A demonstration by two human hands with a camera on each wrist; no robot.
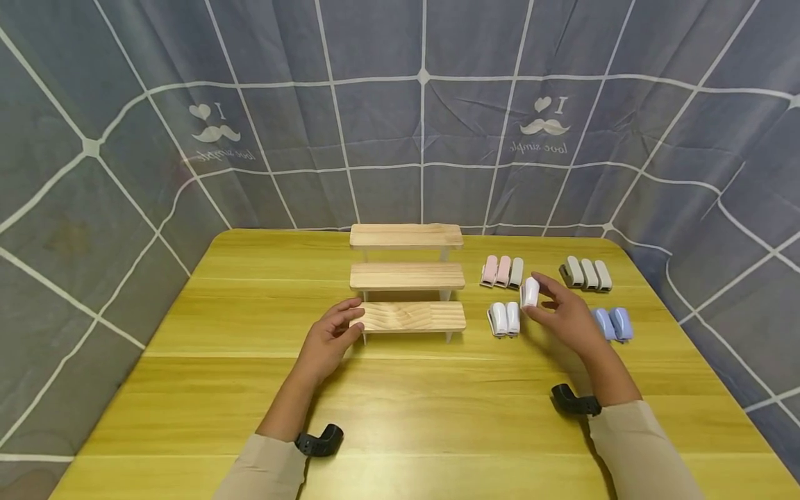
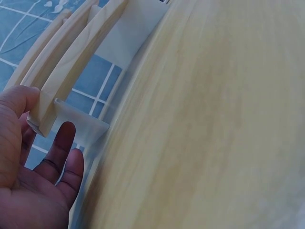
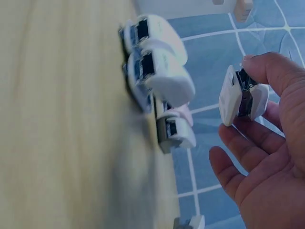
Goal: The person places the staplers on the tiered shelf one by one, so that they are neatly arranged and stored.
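Observation:
My right hand (image 1: 565,316) pinches a small white stapler (image 1: 530,292) between thumb and fingers, raised off the table. In the right wrist view, the metal mouth of this held stapler (image 3: 245,95) faces the camera. Two more white staplers (image 1: 504,319) stand side by side just left of it. A three-tier wooden step shelf (image 1: 412,317) with pale legs is at the middle of the table. My left hand (image 1: 330,338) grips the left end of its lowest board, and the left wrist view shows the thumb against the board end (image 2: 47,102) with two fingers spread below.
Behind the white staplers are two pink staplers (image 1: 496,271) and a grey one (image 1: 516,273). Three grey staplers (image 1: 589,273) stand farther right. Two blue staplers (image 1: 614,324) lie beyond my right hand. A grey checked curtain (image 1: 387,132) surrounds the yellow wooden table (image 1: 425,417).

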